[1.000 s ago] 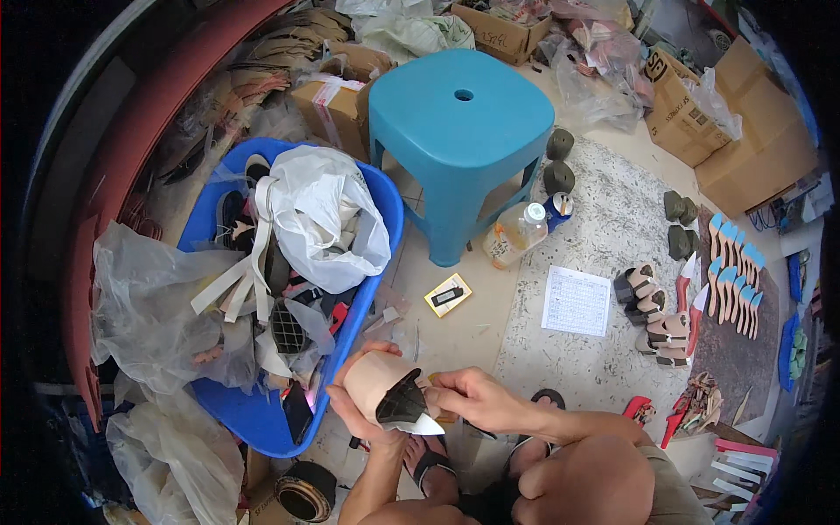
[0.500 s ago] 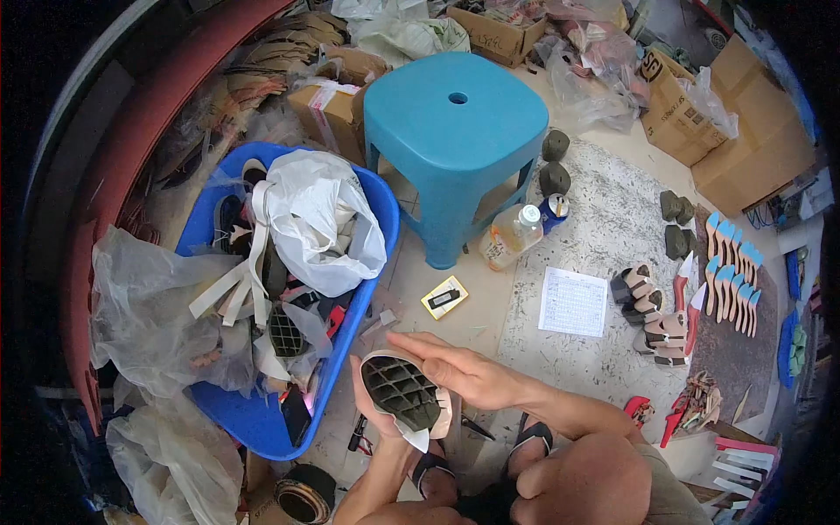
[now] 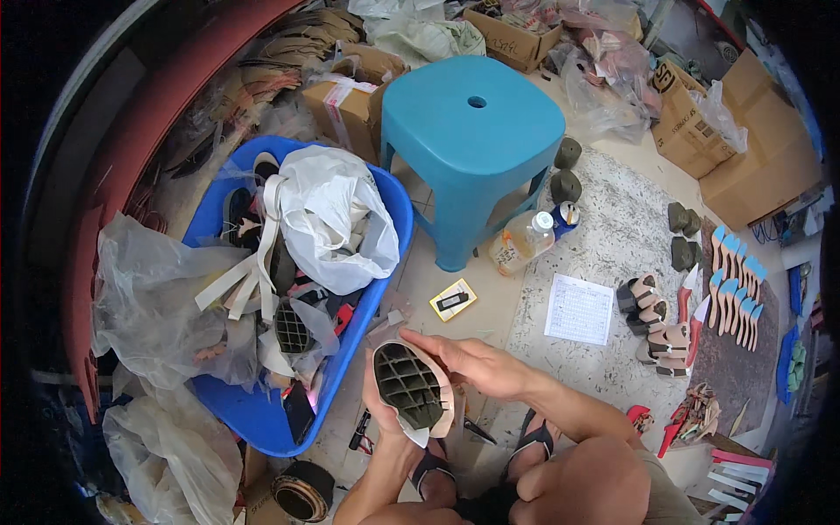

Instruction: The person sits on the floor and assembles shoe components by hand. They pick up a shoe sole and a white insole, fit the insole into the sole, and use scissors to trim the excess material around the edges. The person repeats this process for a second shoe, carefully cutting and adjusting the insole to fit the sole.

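A shoe sole (image 3: 409,387), dark with a grid of hollows on the face shown and a pale pink edge, was held low in the view, just above the person's sandalled feet (image 3: 490,455). It was gripped from below and behind by the left hand (image 3: 385,420), whose fingers were wrapped round its left edge. The right hand (image 3: 477,363) was laid flat over its upper right edge, fingers stretched out and touching the pink rim, not closed round it. The two hands were thus brought together on the one sole.

Just left of the sole, a blue tub (image 3: 254,411) was seen on the floor, filled with sole parts, pale straps and a white plastic bag (image 3: 332,219). Clear plastic bags (image 3: 157,297) were heaped beside the tub. A roll of tape (image 3: 302,490) lay below it.

Beyond the hands, a small yellow card (image 3: 453,299) and a printed sheet (image 3: 579,308) lay on the floor, well apart from the sole. A bottle (image 3: 521,245) was lying against the leg of a blue stool (image 3: 472,131). To the right, rows of heeled soles (image 3: 656,324) and blue-tipped insoles (image 3: 735,280) were laid out. Farthest off, cardboard boxes (image 3: 744,149) were stacked.
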### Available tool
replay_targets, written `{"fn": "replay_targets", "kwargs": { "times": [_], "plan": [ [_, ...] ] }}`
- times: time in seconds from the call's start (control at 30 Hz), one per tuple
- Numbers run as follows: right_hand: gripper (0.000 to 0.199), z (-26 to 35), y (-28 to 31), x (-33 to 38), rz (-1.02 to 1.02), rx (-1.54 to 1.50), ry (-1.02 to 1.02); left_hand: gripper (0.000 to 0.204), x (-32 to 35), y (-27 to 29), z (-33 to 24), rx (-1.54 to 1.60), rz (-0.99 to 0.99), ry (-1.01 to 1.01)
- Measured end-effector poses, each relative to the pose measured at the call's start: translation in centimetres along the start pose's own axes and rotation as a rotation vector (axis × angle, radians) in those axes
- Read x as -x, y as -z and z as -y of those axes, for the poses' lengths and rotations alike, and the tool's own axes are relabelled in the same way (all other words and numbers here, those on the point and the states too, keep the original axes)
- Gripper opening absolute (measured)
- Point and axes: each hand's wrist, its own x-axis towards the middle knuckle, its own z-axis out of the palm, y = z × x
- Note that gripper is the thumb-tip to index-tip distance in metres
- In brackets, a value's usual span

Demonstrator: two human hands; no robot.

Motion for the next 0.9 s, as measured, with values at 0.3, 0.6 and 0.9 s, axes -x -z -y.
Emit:
{"fn": "replay_targets", "kwargs": {
  "times": [0.3, 0.6, 0.9],
  "plan": [
    [0.039, 0.7, -1.1, 0.3, -0.284, 0.799, 0.319, 0.040, 0.8, -1.8, -0.3, -0.213, -0.142, 0.057],
    [0.042, -1.5, -1.7, -0.5, -0.313, 0.691, 0.404, 0.038, 0.6, -0.9, -0.3, -0.063, -0.102, 0.031],
    [0.044, -2.5, -0.9, -0.6, -0.220, 0.523, 0.300, 0.043, 0.2, -0.2, 0.0, -0.055, -0.105, -0.009]
  ]
}}
